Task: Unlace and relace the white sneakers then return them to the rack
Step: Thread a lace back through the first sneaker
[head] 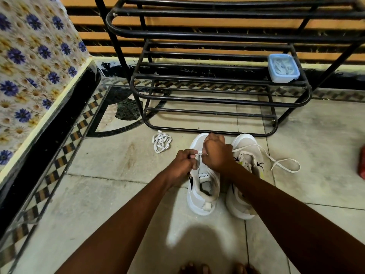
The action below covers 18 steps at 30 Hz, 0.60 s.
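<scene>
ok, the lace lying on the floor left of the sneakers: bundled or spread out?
Bundled. The loose lace sits in a tangled coil on the floor tile, apart from both sneakers.

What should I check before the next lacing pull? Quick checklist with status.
1. Both hands on the lace: ok. Left hand and right hand pinch the lace over the left sneaker.
2. Left sneaker steady on the floor: ok, upright, toe toward the rack.
3. Lace through the right eyelets: cannot tell, hands hide them.
4. Right sneaker laced: not ok, its lace end trails loose on the floor.
5. Spare lace bundle out of the way: ok, lies left of the sneakers.
6. Rack space free: ok, only a blue box on one shelf.
</scene>
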{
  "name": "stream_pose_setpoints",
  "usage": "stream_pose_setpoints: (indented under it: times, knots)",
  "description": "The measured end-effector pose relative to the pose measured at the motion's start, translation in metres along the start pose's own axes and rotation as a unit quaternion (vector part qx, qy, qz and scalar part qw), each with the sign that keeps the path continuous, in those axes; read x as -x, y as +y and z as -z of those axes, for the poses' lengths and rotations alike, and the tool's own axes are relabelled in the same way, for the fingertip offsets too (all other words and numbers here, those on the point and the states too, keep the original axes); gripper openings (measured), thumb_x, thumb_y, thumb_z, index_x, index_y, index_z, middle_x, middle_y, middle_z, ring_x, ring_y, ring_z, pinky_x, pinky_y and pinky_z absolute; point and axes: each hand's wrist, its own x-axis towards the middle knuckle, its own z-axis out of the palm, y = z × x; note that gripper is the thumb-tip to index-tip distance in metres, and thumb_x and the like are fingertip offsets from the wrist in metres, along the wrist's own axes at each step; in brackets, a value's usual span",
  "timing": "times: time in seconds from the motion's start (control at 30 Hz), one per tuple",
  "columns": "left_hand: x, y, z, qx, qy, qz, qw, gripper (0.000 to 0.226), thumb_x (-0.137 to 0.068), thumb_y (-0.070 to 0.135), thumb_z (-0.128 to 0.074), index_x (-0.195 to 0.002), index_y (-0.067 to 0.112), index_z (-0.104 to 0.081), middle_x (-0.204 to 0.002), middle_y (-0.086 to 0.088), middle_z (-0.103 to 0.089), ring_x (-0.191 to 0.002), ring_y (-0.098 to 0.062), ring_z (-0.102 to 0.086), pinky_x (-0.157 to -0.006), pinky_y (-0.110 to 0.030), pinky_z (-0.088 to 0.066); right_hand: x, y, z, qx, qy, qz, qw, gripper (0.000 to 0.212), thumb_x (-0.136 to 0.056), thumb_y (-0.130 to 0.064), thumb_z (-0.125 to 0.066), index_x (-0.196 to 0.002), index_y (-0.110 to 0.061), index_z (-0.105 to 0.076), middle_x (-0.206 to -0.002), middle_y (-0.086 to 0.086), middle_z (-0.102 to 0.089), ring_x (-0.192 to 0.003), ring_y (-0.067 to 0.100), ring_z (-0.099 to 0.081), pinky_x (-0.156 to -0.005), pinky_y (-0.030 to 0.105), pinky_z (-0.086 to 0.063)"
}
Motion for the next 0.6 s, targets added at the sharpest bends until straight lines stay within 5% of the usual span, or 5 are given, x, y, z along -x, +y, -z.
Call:
stream_pose_setpoints:
  times: [0.13,0.23,0.27,0.43,0.6]
  knots:
    - [0.0,0.0,-0.001,0.009,-0.006,-0.002,1.0,0.056,-0.062,0.004,-0.059,-0.119,0.006,-0.058,-0.079,-0.009,-0.058,-0.059,-0.013,-0.055,-0.046,-0.023,-0.037,0.002,-0.002,-0.002,0.013,0.009,-0.004,1.0,0.011,-0.088,-0.024,-0.061,-0.095,-0.025,-0.069,-0.126,-0.001,-0.046,-0.122,0.027,-0.038,-0.092,0.045,-0.038]
    - [-0.001,0.001,-0.002,-0.032,0.01,-0.023,0.999,0.011,-0.102,0.015,-0.055,-0.111,0.009,-0.06,-0.077,-0.011,-0.053,-0.058,-0.015,-0.05,-0.043,-0.024,-0.045,0.011,-0.004,0.0,0.015,0.042,-0.021,0.999,0.013,-0.087,-0.028,-0.064,-0.098,-0.023,-0.071,-0.126,0.002,-0.043,-0.119,0.028,-0.037,-0.093,0.044,-0.037]
    - [-0.003,-0.001,-0.001,-0.069,0.027,-0.043,0.996,0.016,-0.108,0.019,-0.048,-0.11,0.008,-0.059,-0.075,-0.011,-0.053,-0.057,-0.016,-0.05,-0.045,-0.025,-0.048,0.017,-0.004,0.002,0.002,0.063,-0.027,0.998,0.017,-0.086,-0.03,-0.066,-0.1,-0.022,-0.07,-0.125,0.004,-0.043,-0.118,0.03,-0.038,-0.093,0.044,-0.039]
    - [-0.007,0.0,-0.008,-0.294,0.129,-0.158,0.934,0.013,-0.097,0.01,-0.056,-0.102,0.015,-0.067,-0.092,-0.01,-0.074,-0.083,-0.026,-0.069,-0.074,-0.039,-0.056,0.053,0.002,0.008,-0.134,0.129,0.003,0.982,0.024,-0.08,-0.023,-0.07,-0.082,0.0,-0.069,-0.087,0.021,-0.062,-0.082,0.04,-0.061,-0.073,0.045,-0.052]
    - [-0.013,0.001,-0.011,-0.341,0.186,-0.18,0.904,0.017,-0.08,0.013,-0.056,-0.077,0.029,-0.061,-0.083,0.01,-0.069,-0.08,-0.017,-0.066,-0.074,-0.042,-0.057,0.074,0.011,-0.009,-0.11,0.16,0.08,0.978,0.03,-0.087,-0.03,-0.054,-0.07,-0.006,-0.062,-0.064,0.014,-0.057,-0.058,0.035,-0.056,-0.056,0.034,-0.041]
